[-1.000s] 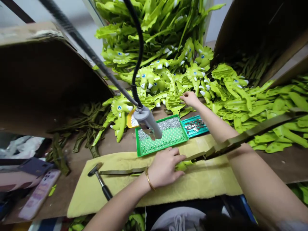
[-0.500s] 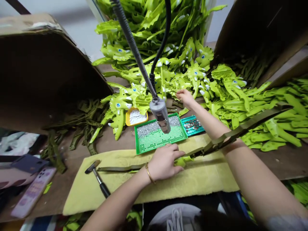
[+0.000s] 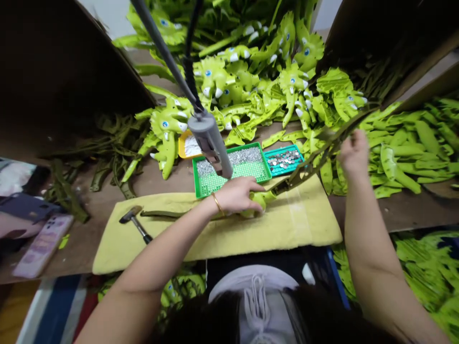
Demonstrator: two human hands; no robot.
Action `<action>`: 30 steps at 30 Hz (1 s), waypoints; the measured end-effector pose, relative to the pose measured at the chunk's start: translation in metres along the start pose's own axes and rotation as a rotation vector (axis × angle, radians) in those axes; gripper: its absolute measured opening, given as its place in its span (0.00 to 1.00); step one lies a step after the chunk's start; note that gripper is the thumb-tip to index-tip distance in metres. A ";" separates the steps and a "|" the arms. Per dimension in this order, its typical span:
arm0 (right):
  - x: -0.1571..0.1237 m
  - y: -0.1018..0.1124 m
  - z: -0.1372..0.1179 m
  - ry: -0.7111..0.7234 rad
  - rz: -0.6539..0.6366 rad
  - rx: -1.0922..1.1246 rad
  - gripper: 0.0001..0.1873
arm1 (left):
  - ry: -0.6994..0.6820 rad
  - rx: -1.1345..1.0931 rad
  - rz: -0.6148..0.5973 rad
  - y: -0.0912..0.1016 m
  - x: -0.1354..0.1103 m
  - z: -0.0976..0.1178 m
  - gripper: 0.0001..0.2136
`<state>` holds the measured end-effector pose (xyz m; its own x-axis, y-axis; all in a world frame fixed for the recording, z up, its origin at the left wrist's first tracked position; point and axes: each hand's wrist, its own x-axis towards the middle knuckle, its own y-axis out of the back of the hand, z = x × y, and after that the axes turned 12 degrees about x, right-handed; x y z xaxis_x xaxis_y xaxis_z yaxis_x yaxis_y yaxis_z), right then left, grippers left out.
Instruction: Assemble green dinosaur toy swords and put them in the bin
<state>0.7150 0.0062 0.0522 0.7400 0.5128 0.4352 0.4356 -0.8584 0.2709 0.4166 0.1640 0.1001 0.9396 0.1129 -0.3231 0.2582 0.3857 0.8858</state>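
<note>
My left hand (image 3: 238,195) is closed over a lime-green plastic toy piece (image 3: 263,197) on the yellow cloth, pressing it down. From that piece a long olive-brown plastic strip (image 3: 304,173) rises to the right in the air. A second olive strip (image 3: 161,215) runs out to the left beneath my left forearm. My right hand (image 3: 354,152) is raised beside the upper part of the rising strip, fingers curled; what they hold, if anything, is hidden. A hammer (image 3: 134,222) lies on the yellow cloth (image 3: 308,224), left of my left hand.
Behind the cloth sit a green tray (image 3: 233,184) of small metal pieces, a teal tray (image 3: 287,160) of metal discs and a yellow dish (image 3: 184,143) of white material. A grey tool (image 3: 211,143) hangs over the green tray. Lime dinosaur parts (image 3: 215,79) heap behind; a phone (image 3: 45,246) lies left.
My right hand has moved from the heap behind the trays to the right, beside the raised strip. My left hand stays on the green piece. The whole view has shifted.
</note>
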 end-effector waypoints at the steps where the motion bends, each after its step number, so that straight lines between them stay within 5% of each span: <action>1: -0.015 0.019 -0.004 -0.008 0.083 0.040 0.10 | 0.006 -0.020 -0.001 0.001 0.004 -0.002 0.28; 4: -0.067 0.033 -0.032 -0.039 0.064 0.095 0.20 | 0.049 -0.043 0.017 0.001 0.014 -0.002 0.28; 7: -0.106 -0.003 -0.067 -0.047 -0.406 0.003 0.21 | 0.090 -0.006 0.019 0.000 0.019 0.005 0.28; 9: -0.119 -0.031 -0.082 -0.030 -0.506 -0.066 0.19 | 0.107 0.028 0.021 0.000 0.019 0.011 0.29; 12: -0.124 -0.051 -0.090 -0.037 -0.519 -0.133 0.22 | 0.117 0.066 0.031 0.000 0.017 0.016 0.29; 25: -0.136 -0.053 -0.083 0.002 -0.465 -0.067 0.34 | 0.076 0.080 0.122 -0.010 0.007 0.020 0.29; 30: -0.152 -0.064 -0.072 -0.172 -0.213 0.073 0.46 | 0.112 0.012 0.148 -0.006 -0.004 0.022 0.27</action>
<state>0.5373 -0.0158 0.0306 0.7016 0.6774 0.2209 0.6214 -0.7335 0.2755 0.4158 0.1404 0.1033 0.9370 0.2686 -0.2234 0.1224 0.3464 0.9301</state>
